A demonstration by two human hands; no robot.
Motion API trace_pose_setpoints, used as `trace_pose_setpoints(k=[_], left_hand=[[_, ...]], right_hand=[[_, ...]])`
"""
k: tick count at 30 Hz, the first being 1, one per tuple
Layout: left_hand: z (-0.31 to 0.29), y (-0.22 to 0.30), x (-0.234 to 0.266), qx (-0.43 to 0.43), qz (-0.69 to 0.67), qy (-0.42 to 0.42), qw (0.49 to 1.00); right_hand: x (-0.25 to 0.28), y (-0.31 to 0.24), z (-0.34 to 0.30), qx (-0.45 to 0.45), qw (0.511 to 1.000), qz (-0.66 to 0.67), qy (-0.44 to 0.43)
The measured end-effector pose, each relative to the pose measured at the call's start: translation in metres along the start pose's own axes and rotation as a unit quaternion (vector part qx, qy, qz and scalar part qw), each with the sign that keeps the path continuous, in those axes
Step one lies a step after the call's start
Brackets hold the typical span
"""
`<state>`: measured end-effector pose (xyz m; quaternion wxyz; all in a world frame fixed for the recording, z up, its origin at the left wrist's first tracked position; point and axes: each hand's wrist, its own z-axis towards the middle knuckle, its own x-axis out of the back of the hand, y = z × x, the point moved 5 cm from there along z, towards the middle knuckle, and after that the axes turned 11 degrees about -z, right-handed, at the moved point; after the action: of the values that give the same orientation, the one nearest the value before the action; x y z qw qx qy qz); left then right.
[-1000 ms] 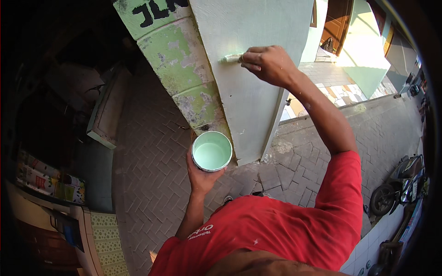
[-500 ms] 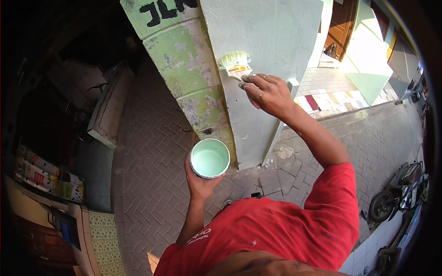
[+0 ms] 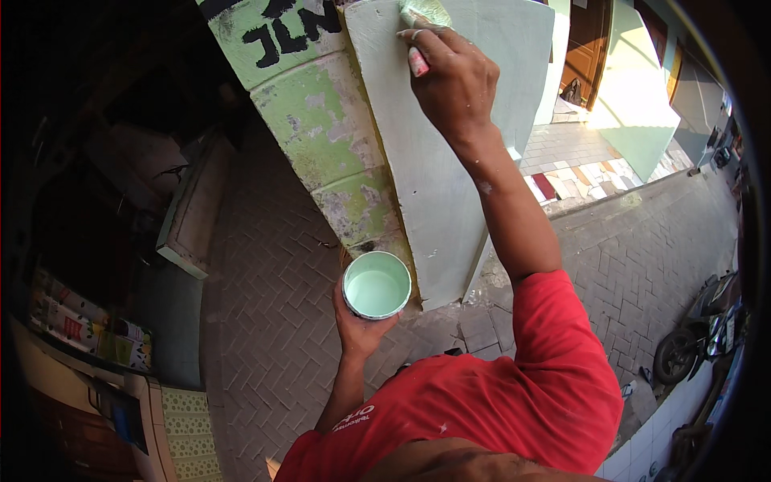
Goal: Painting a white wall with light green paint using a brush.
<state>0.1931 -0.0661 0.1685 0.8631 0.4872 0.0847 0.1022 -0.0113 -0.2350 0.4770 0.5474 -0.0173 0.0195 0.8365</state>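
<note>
My right hand (image 3: 456,84) grips a paintbrush (image 3: 426,14) near the top of a pale grey-white wall panel (image 3: 458,201). The brush's pale bristles are at the panel's upper part, and its pinkish handle end sticks out below my fingers. Paint specks dot this hand and forearm. Lower down, my left hand (image 3: 361,328) is wrapped round a round paint tub (image 3: 376,285) from beneath and the side. Mint-green paint lies inside the tub, and its rim is smeared white.
Left of the panel runs a green block wall (image 3: 325,136) with flaking paint and black lettering. Grey herringbone paving (image 3: 265,321) covers the ground. A motorcycle (image 3: 695,341) stands at the right. Farther back are a brown door (image 3: 590,52) and a strip of mixed tiles (image 3: 586,178).
My right hand has moved up the panel with the paintbrush, its arm now more stretched out. The paint tub in my left hand sits slightly lower and more to the right in view.
</note>
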Motion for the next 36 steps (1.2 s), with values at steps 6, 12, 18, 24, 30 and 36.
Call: trace_pose_setpoints(k=[6,12,18,24,30,36], left_hand=[[0.003,-0.01,0.011,0.018,0.02,-0.015,1.0],[0.007,-0.015,0.015,0.015,0.009,-0.017,1.0],[0.005,-0.024,0.022,0.05,0.0,0.004,0.999],[0.014,-0.027,0.009,0.05,-0.007,-0.031,0.998],[0.016,-0.022,-0.003,0.05,0.012,-0.051,0.997],[0.01,-0.026,-0.003,0.054,0.025,-0.062,0.996]], right_hand=[[0.008,-0.068,0.002,0.035,0.99,0.133,-0.04],[0.0,0.063,0.031,-0.207,0.938,0.277,-0.005],[0.032,0.081,0.033,-0.191,0.972,0.126,0.046],[-0.006,-0.033,0.011,0.004,0.999,0.035,0.013],[0.007,-0.046,0.02,-0.06,0.97,0.226,-0.068],[0.01,0.066,0.036,-0.218,0.952,0.217,-0.009]])
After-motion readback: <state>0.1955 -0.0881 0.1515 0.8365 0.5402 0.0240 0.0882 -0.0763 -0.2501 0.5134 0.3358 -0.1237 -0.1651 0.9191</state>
